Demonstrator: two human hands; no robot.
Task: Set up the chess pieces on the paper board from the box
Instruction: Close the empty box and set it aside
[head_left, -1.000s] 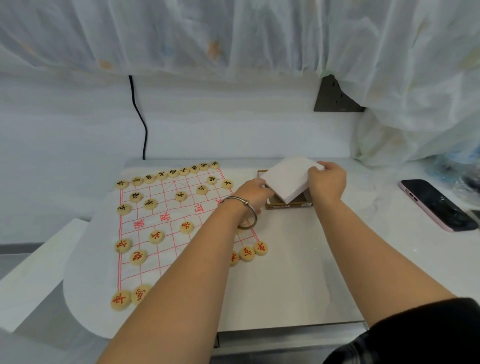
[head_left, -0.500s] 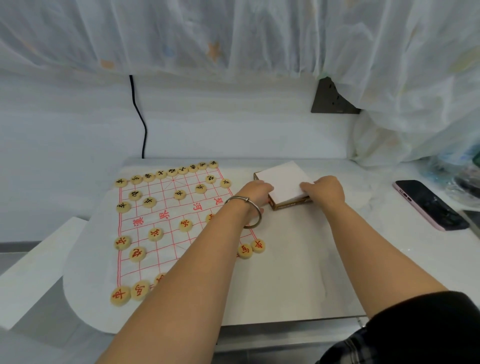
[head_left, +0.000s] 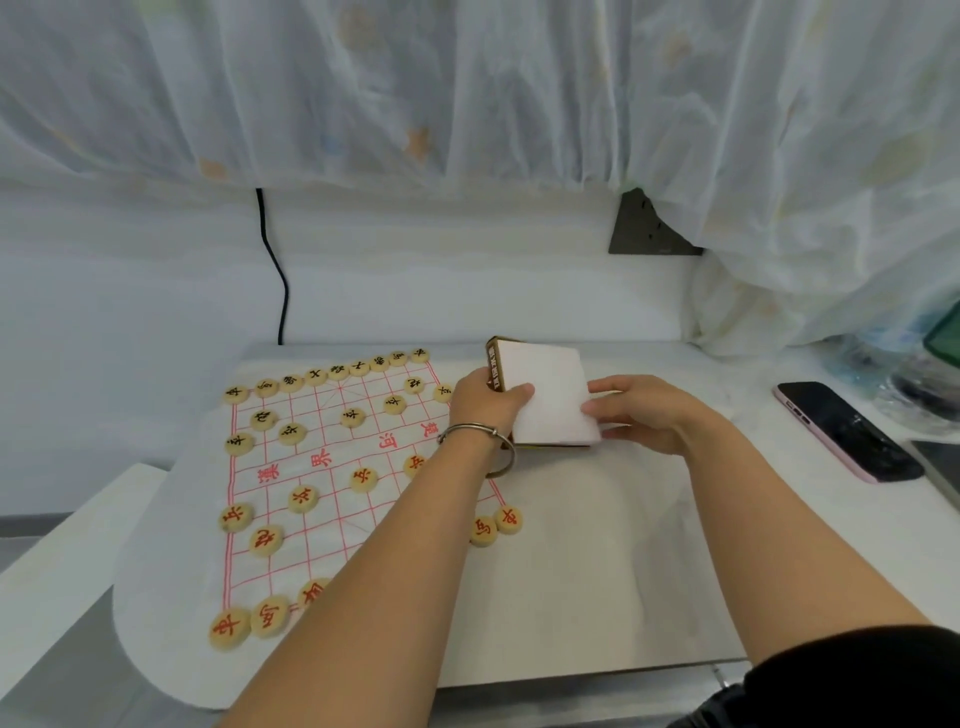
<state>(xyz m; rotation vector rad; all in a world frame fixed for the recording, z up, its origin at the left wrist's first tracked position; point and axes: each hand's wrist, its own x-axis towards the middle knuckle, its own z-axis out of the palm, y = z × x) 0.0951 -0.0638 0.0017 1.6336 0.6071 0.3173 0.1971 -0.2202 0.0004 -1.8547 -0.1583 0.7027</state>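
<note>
Box (head_left: 550, 395), paper board (head_left: 332, 467) just to its left, held from both sides: left hand (head_left: 485, 402) fingers curled on its left edge, right hand (head_left: 644, 415) fingers pinching its right edge.

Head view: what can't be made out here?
1. Inside of the box: hidden by the white cover, so I can't tell whether any pieces remain in it.
2. Near-centre of the paper board: covered by the left forearm, and one red piece is half hidden.
3. Characters on the far-row pieces: too small to read.
4. Green object and flat device: cut off by the right edge.
</note>
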